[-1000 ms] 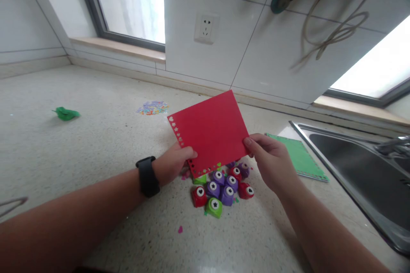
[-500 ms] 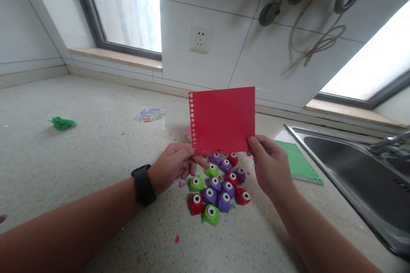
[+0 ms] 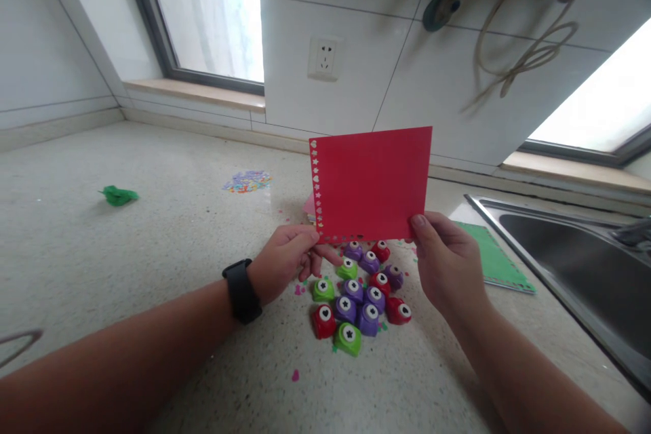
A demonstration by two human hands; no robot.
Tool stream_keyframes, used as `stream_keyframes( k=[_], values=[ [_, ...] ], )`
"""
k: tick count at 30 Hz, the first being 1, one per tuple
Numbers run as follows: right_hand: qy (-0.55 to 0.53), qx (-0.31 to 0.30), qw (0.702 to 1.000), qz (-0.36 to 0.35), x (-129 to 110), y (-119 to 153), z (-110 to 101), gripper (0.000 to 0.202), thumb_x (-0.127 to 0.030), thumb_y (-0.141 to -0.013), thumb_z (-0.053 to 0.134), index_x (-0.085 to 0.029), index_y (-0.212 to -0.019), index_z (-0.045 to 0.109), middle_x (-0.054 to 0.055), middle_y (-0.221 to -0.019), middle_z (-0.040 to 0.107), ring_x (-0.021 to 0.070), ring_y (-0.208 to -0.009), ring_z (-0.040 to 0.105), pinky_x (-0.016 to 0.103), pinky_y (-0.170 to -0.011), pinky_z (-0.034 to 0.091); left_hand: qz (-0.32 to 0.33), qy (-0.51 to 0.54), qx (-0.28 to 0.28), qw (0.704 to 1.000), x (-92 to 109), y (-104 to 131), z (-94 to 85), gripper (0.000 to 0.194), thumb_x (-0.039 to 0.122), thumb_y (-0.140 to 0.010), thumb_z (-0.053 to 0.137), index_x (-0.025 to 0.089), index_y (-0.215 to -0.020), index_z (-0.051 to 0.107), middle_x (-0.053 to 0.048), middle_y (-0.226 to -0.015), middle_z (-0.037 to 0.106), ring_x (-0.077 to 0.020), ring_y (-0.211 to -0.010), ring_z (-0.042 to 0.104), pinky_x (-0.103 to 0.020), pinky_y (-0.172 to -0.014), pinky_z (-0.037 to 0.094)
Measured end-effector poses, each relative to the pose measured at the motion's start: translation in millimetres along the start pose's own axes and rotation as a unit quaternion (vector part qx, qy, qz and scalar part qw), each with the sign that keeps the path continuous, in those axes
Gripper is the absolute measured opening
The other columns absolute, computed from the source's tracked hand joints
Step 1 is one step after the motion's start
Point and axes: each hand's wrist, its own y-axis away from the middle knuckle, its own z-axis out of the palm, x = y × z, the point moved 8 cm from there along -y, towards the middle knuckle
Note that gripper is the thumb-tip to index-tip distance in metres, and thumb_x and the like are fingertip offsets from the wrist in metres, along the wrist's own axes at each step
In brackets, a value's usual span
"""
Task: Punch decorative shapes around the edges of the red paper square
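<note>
Head view. Red sheet [image 3: 371, 183] at frame centre, long axis roughly left-right, higher in frame than both hands. Left hand [image 3: 285, 259] pinches its lower-left corner, spare fingers [image 3: 330, 256] loose; right hand [image 3: 450, 261] pinches lower-right, fingers behind probably bent. Neither hand nearer.

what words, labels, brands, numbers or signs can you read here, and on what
No words, brands or numbers are readable.
Punches: shape signs only, including a heart and stars.
Red sheet: cut-out shapes, no writing.
Socket: any fine print is too small.
</note>
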Motion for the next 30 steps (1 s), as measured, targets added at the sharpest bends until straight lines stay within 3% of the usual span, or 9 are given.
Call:
stream_keyframes(
  k=[11,19,25,30],
  values=[
    [0.026,0.006,0.999,-0.024,0.5,-1.8,-1.1,0.028,-0.053,-0.089,0.067,-0.025,-0.090,0.073,0.003,-0.073,0.068,0.0204,-0.069,0.062,0.036,-0.066,0.052,0.013,0.006,-0.012,1.000,1.4,0.1,1.8,0.033,0.034,-0.089,0.053,0.010,-0.076,0.071,-0.016,-0.084,0.079,-0.0089,-0.047,0.053,-0.020,-0.038,0.033],
    [-0.001,-0.010,1.000,0.008,4.1,1.5,4.2,0.026,-0.050,-0.088,0.070,-0.024,-0.091,0.074,0.004,-0.080,0.071,0.0198,-0.072,0.063,0.036,-0.066,0.053,0.006,0.013,-0.080,0.997,-6.4,0.3,5.0,0.033,0.036,-0.087,0.056,0.010,-0.082,0.076,-0.016,-0.083,0.078,-0.0115,-0.051,0.054,-0.023,-0.043,0.037],
    [-0.025,-0.024,0.999,0.018,4.2,4.0,8.4,0.020,-0.044,-0.090,0.070,-0.025,-0.091,0.074,0.003,-0.083,0.073,0.0194,-0.075,0.065,0.034,-0.069,0.054,0.011,0.012,-0.123,0.992,-0.7,3.6,13.9,0.044,0.045,-0.084,0.052,0.009,-0.084,0.078,-0.015,-0.076,0.075,-0.0110,-0.049,0.044,-0.024,-0.042,0.023],
    [-0.027,-0.023,0.999,0.029,7.0,6.4,10.3,0.019,-0.043,-0.090,0.071,-0.024,-0.091,0.074,0.003,-0.084,0.074,0.0200,-0.078,0.067,0.035,-0.073,0.055,-0.005,-0.001,-0.117,0.993,-3.9,4.2,12.4,0.052,0.054,-0.083,0.049,0.011,-0.087,0.078,-0.012,-0.066,0.070,-0.0133,-0.049,0.044,-0.027,-0.045,0.024]
  ],
)
